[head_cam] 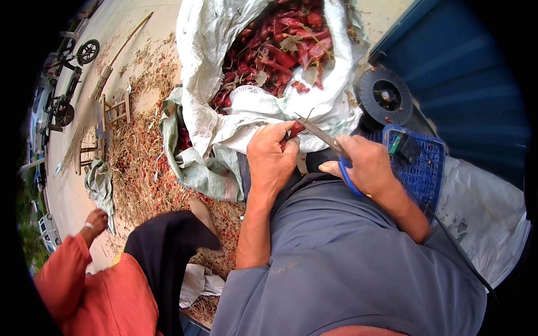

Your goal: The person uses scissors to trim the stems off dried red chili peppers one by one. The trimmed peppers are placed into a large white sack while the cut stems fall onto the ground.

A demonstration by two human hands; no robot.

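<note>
My left hand [272, 153] grips a dried red chili pepper [296, 128], its thin stem pointing up and away from me. In my right hand [365, 161] is a pair of scissors [323, 135] with blue handles. The blades reach left to the stem end of the pepper; I cannot tell whether they are closed on the stem. Beyond both hands stands a white woven sack [197, 75] with its mouth rolled wide. Many red chili peppers [277, 54] fill it, with some dry leaves among them.
A green woven sack [210, 172] leans at the left. Stem scraps [143, 159] cover the ground. A person in an orange top [113, 294] sits close on my left. At right are a blue plastic basket [433, 159], a black wheel [384, 95] and a blue metal panel [466, 80].
</note>
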